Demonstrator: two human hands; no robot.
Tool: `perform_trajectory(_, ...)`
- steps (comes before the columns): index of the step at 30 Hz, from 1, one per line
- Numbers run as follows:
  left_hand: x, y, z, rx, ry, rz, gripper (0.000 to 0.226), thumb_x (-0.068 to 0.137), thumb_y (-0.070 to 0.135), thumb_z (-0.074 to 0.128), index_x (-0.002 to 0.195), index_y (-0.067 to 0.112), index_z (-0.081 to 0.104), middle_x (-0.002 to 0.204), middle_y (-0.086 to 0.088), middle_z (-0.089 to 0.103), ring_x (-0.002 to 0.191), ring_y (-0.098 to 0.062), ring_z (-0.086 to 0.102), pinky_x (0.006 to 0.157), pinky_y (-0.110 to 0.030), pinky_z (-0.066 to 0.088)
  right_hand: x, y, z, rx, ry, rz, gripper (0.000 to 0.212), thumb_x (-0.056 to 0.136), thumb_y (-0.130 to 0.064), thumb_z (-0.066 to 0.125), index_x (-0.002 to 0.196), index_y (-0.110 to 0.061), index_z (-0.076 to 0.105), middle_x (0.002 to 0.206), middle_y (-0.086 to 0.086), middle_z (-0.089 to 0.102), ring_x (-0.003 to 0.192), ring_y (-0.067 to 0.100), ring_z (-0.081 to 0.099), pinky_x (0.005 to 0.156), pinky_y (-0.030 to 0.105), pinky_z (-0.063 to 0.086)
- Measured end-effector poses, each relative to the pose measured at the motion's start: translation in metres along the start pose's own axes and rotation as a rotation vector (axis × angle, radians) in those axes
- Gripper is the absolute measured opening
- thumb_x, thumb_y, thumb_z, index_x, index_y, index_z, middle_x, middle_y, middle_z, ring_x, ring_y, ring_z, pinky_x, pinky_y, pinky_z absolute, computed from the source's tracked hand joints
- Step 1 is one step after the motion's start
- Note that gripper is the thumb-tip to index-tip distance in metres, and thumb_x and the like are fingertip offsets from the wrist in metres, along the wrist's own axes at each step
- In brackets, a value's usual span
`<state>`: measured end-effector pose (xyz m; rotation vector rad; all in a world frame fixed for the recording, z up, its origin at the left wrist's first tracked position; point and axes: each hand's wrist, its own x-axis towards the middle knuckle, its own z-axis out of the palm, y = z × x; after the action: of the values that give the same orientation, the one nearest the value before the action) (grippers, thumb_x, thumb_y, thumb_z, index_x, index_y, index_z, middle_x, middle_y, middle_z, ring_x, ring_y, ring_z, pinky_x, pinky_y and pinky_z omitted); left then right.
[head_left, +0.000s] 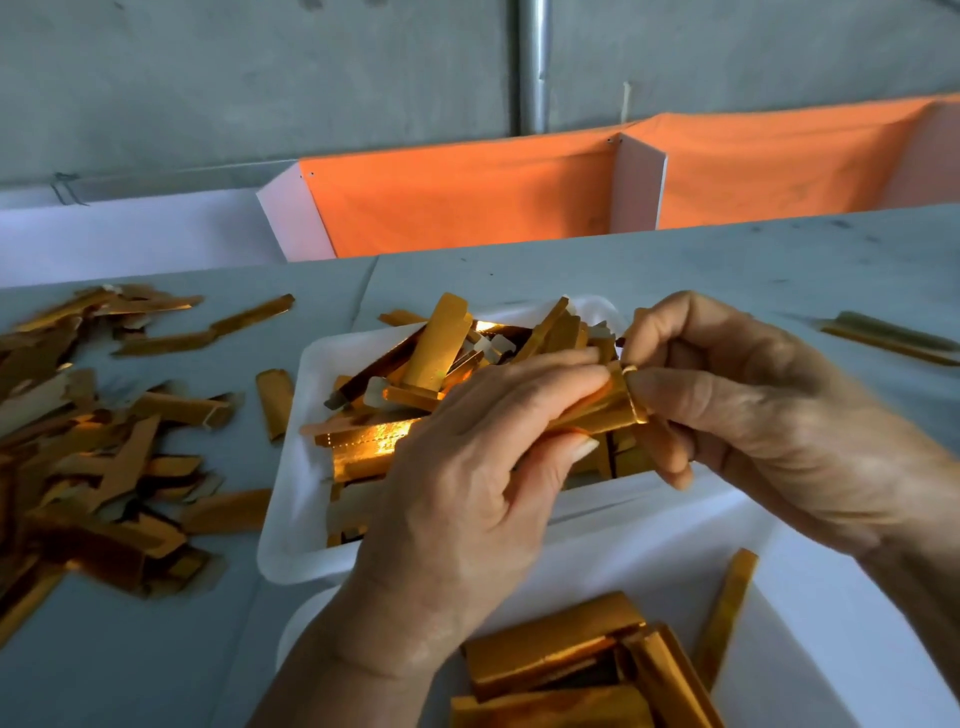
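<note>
One bench (675, 270), a white tray (291, 467) of gold pieces (436, 348) toward its near edge, above it the left hand (467, 493) wrapped round a gold strip (597, 413), the right hand (753, 415) pinching its end, long axis running hand to hand.

Gold strip (602, 413) half behind left hand (467, 493)

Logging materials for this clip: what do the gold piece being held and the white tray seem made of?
Gold piece: likely foil-faced card, glossy; it mirrors light and holds sharp folds. White tray: probably foam or plastic, matte, with soft rounded rim.
</note>
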<state>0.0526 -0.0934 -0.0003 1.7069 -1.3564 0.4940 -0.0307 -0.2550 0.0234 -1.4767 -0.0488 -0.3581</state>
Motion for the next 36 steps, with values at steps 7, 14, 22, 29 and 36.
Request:
perform_trajectory(7, 0.001, 0.000, 0.002, 0.051, 0.012, 0.037, 0.025, 0.085, 0.005, 0.064, 0.110, 0.002, 0.067, 0.118, -0.008, 0.064, 0.111, -0.018, 0.061, 0.094, -0.035, 0.050, 0.001, 0.006, 0.002, -0.043, 0.081, -0.032, 0.009, 0.070, -0.007, 0.061, 0.078, -0.011, 0.059, 0.055, 0.001, 0.054, 0.041, 0.013, 0.051, 0.041, 0.021, 0.043)
perform_trajectory(14, 0.000, -0.002, 0.002, 0.026, 0.022, 0.039, 0.026, 0.083, 0.004, 0.065, 0.109, 0.002, 0.068, 0.116, -0.008, 0.065, 0.107, -0.017, 0.063, 0.090, -0.031, 0.052, 0.001, 0.001, -0.005, 0.060, -0.042, 0.034, 0.020, 0.070, -0.008, 0.076, 0.078, -0.007, 0.058, 0.057, 0.004, 0.055, 0.042, 0.014, 0.052, 0.041, 0.022, 0.045)
perform_trajectory(22, -0.001, -0.002, 0.002, -0.068, 0.010, 0.043, 0.029, 0.085, 0.006, 0.064, 0.113, 0.001, 0.065, 0.120, -0.009, 0.064, 0.113, -0.016, 0.061, 0.091, -0.030, 0.053, 0.002, 0.004, -0.004, 0.182, -0.033, 0.071, 0.012, 0.064, -0.014, 0.066, 0.074, -0.011, 0.061, 0.056, 0.001, 0.047, 0.037, 0.010, 0.042, 0.036, 0.019, 0.038)
perform_trajectory(29, -0.002, -0.003, 0.005, -0.288, 0.001, -0.014, 0.031, 0.086, -0.001, 0.064, 0.117, -0.005, 0.059, 0.124, -0.011, 0.061, 0.118, -0.014, 0.058, 0.096, -0.027, 0.049, 0.004, 0.013, -0.005, 0.372, -0.128, 0.106, 0.016, 0.071, -0.015, 0.068, 0.087, -0.016, 0.070, 0.062, -0.003, 0.052, 0.040, 0.003, 0.044, 0.038, 0.016, 0.038)
perform_trajectory(36, -0.002, -0.002, 0.004, -0.340, 0.004, -0.010, 0.031, 0.084, -0.002, 0.061, 0.116, -0.006, 0.060, 0.124, -0.012, 0.061, 0.118, -0.014, 0.058, 0.095, -0.023, 0.049, 0.004, 0.015, -0.005, 0.328, -0.138, 0.114, 0.017, 0.071, -0.022, 0.073, 0.086, -0.015, 0.070, 0.063, 0.001, 0.049, 0.047, 0.007, 0.049, 0.045, 0.019, 0.044)
